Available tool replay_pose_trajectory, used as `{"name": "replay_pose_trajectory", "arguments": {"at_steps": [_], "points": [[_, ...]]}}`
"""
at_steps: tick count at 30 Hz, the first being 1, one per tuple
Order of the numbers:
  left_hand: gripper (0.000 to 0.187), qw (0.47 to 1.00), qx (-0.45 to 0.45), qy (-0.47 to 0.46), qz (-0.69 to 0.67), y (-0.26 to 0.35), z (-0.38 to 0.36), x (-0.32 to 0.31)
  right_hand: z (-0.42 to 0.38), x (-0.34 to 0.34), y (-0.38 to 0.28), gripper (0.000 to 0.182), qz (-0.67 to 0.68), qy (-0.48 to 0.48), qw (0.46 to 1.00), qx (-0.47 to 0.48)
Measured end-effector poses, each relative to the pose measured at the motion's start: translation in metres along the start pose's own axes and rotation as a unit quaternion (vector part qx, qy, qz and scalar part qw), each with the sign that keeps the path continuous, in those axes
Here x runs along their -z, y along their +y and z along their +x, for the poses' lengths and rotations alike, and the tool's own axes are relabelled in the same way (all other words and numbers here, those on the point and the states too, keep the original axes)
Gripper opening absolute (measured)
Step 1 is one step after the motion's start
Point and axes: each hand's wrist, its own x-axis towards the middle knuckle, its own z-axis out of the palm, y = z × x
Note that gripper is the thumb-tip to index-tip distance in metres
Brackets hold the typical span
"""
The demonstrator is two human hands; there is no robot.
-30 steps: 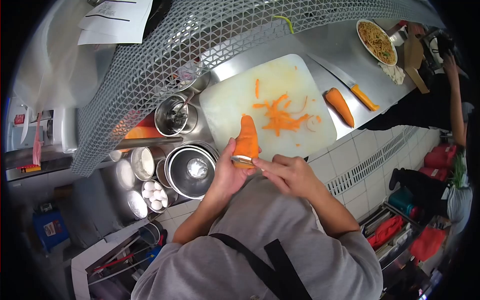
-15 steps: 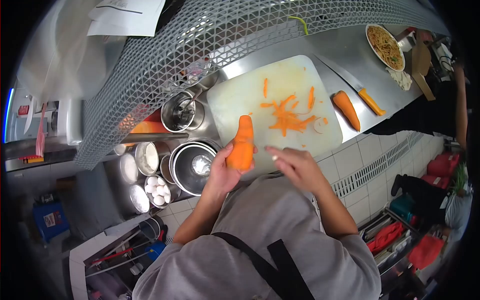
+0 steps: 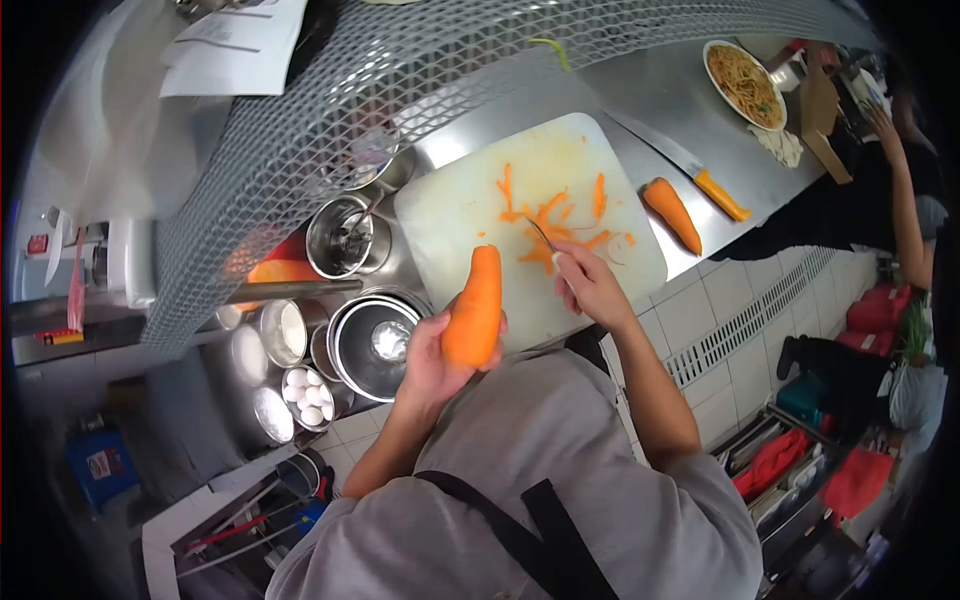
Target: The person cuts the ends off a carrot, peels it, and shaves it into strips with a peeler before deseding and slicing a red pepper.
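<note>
My left hand (image 3: pixel 430 362) is wrapped round the thick lower end of a peeled carrot (image 3: pixel 474 312), its narrower end pointing away from me over the near left edge of the white cutting board (image 3: pixel 432 215). In my right hand (image 3: pixel 592 284) is a slim metal peeler (image 3: pixel 540 233), gripped near its end and reaching over the board. Orange peelings (image 3: pixel 545 213) lie scattered beneath and around its tip. Beyond the board's right side rests a second carrot (image 3: pixel 672 214), with a yellow-handled knife (image 3: pixel 722 195) beside it.
Left of the board stand a steel pot (image 3: pixel 345 238), stacked metal bowls (image 3: pixel 378 340) and a container of eggs (image 3: pixel 308 396). A plate of noodles (image 3: pixel 745 85) sits at the far right. Wire mesh (image 3: pixel 400 60) runs along the back. Another person's arm (image 3: pixel 900 180) shows at right.
My right hand has moved forward over the board, and the peeler now shows against the peelings. The carrot stays in my left hand. The whole view has shifted slightly.
</note>
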Motion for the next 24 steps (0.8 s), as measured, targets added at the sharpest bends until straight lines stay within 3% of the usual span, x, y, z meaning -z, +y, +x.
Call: {"name": "replay_pose_trajectory", "arguments": {"at_steps": [1,2,4,5,7,10,11,12,14,18,20,24], "points": [[0.061,1.0,-0.006,0.004,0.0,0.001,-0.002,0.003,-0.015,-0.004,-0.009,0.03,0.093,-0.004,0.99,-0.105],[0.061,1.0,0.006,0.021,-0.008,0.0,-0.002,0.008,-0.028,-0.008,-0.017,0.03,0.092,-0.01,0.99,-0.103],[0.061,0.999,0.019,0.039,-0.018,-0.004,0.0,0.017,-0.05,-0.016,-0.035,0.031,-0.037,-0.013,0.997,0.072],[0.061,0.999,0.019,0.025,-0.02,-0.007,0.001,0.021,-0.056,-0.017,-0.046,0.031,-0.036,-0.011,0.997,0.07],[0.061,0.999,0.03,0.007,-0.022,-0.009,0.002,0.02,-0.067,-0.017,-0.061,0.033,-0.209,-0.078,0.935,0.275],[0.063,0.999,0.04,-0.017,0.003,-0.01,0.001,0.015,-0.039,-0.012,-0.032,0.035,-0.236,0.005,0.927,0.292],[0.063,0.998,0.041,-0.027,0.041,-0.01,0.0,0.018,-0.023,0.001,-0.022,0.035,-0.351,0.006,0.91,0.22],[0.064,0.995,0.04,-0.036,0.082,-0.009,-0.001,0.019,-0.018,0.008,-0.012,0.035,-0.353,0.01,0.909,0.219],[0.064,0.995,0.035,-0.035,0.081,-0.008,0.0,0.012,-0.012,0.013,-0.002,0.033,-0.237,0.041,0.965,0.104],[0.063,0.999,0.03,-0.016,0.026,-0.008,-0.001,0.019,-0.052,-0.004,-0.031,0.032,-0.128,0.055,0.98,0.14],[0.062,0.999,0.038,-0.003,0.008,-0.01,0.0,0.019,-0.065,-0.017,-0.047,0.035,-0.18,0.056,0.934,0.304],[0.061,0.991,0.063,0.018,-0.115,-0.012,0.002,0.011,-0.086,-0.024,-0.073,0.034,-0.257,-0.014,0.929,0.267]]}}
